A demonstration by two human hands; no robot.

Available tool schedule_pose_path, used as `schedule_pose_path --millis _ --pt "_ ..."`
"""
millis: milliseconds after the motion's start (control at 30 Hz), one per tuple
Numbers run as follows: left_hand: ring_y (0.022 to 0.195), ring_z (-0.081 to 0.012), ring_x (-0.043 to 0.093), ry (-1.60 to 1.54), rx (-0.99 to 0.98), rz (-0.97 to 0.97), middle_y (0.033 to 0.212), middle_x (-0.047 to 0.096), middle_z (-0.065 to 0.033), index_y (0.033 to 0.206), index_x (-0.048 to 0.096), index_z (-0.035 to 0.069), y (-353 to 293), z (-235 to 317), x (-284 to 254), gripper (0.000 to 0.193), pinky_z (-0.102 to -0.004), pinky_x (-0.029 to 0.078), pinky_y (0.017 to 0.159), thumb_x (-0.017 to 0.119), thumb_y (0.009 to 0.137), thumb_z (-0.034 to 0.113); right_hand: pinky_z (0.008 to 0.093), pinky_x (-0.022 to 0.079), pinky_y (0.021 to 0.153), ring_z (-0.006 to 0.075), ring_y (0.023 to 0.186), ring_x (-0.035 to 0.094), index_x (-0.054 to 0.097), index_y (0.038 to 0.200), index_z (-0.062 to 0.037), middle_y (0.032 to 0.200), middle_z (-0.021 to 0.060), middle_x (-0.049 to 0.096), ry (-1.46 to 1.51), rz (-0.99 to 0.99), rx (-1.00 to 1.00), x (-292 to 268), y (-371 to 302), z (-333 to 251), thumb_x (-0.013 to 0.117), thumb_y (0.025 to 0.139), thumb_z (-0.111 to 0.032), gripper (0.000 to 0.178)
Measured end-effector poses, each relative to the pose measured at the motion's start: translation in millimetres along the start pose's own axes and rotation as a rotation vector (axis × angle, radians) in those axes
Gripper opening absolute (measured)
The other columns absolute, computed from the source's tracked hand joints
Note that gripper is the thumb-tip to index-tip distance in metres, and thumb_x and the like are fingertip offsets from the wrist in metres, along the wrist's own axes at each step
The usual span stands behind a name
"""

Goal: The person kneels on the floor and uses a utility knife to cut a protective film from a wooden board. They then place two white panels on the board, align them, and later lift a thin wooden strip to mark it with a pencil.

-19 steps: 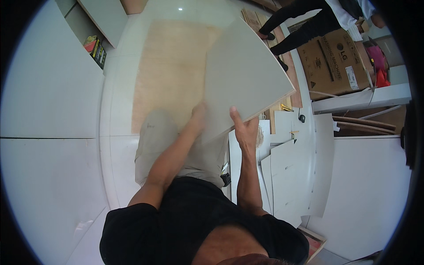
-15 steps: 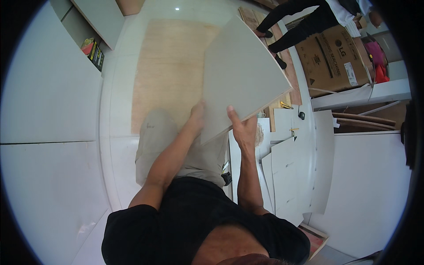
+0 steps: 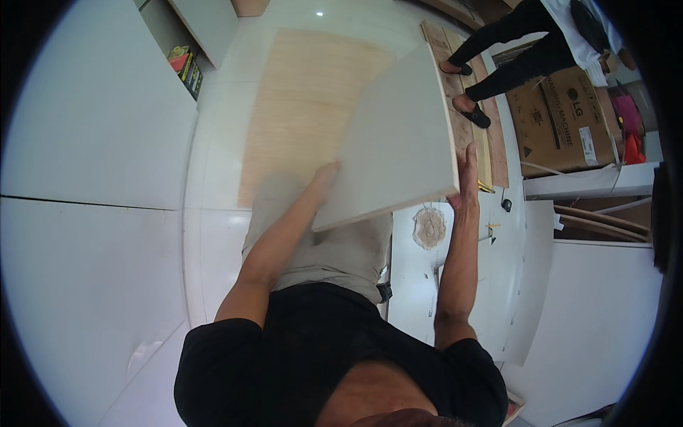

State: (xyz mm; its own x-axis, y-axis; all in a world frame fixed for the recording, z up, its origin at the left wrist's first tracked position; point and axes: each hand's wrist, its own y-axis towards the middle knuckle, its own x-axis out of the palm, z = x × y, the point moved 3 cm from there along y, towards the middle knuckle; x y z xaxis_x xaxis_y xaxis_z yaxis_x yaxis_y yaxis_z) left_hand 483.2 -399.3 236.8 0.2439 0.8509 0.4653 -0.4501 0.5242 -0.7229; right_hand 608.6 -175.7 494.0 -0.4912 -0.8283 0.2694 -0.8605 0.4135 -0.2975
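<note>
A large pale grey board point(image 3: 405, 135) with light brown edges is tilted in front of my body. My left hand point(image 3: 326, 179), slightly blurred, holds its left edge; the fingertips are partly hidden by the board. At the near right corner, my right hand point(image 3: 466, 179) bears against the board's side edge, its fingers pointing away from me along that edge. Beneath the board lies a thin sheet of light plywood point(image 3: 292, 107) on the white tiled floor.
White cabinet panels point(image 3: 92, 270) line the left side. At the upper right a person point(image 3: 512, 53) stands on wooden planks point(image 3: 485, 146), near a large cardboard box point(image 3: 562, 121). White sheets, a tape measure point(image 3: 506, 205) and a round beige coil point(image 3: 430, 228) lie right of my legs.
The board has turned, its near edge now running more level. My right hand has slid from the near edge, thumb on top, to the right corner. The whole view has shifted.
</note>
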Motion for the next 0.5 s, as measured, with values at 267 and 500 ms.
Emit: schedule_pose_path --millis 267,500 --pt "0.120 -0.0302 0.070 0.289 0.165 0.192 0.135 0.071 -0.0206 0.149 0.060 -0.004 4.5 31.7 -36.6 0.054 -0.0419 0.058 0.098 0.071 0.104 0.023 0.0388 0.059 0.092 0.0278 0.110 0.071 0.059 0.141 0.0060 0.126 0.0198 0.071 -0.347 0.171 0.127 -47.4 4.2 21.5 0.069 0.101 -0.031 0.055" --pt "0.129 -0.0479 0.063 0.716 0.587 0.561 0.136 0.067 -0.0350 0.133 0.067 -0.010 36.5 101.2 -90.6 0.063 -0.0535 0.050 0.109 0.068 0.102 0.045 0.0437 0.055 0.105 0.0281 0.122 0.067 0.058 0.146 0.0023 0.136 0.0174 0.068 -0.218 0.242 0.265 -76.4 87.9 118.1 0.070 0.106 -0.022 0.048"
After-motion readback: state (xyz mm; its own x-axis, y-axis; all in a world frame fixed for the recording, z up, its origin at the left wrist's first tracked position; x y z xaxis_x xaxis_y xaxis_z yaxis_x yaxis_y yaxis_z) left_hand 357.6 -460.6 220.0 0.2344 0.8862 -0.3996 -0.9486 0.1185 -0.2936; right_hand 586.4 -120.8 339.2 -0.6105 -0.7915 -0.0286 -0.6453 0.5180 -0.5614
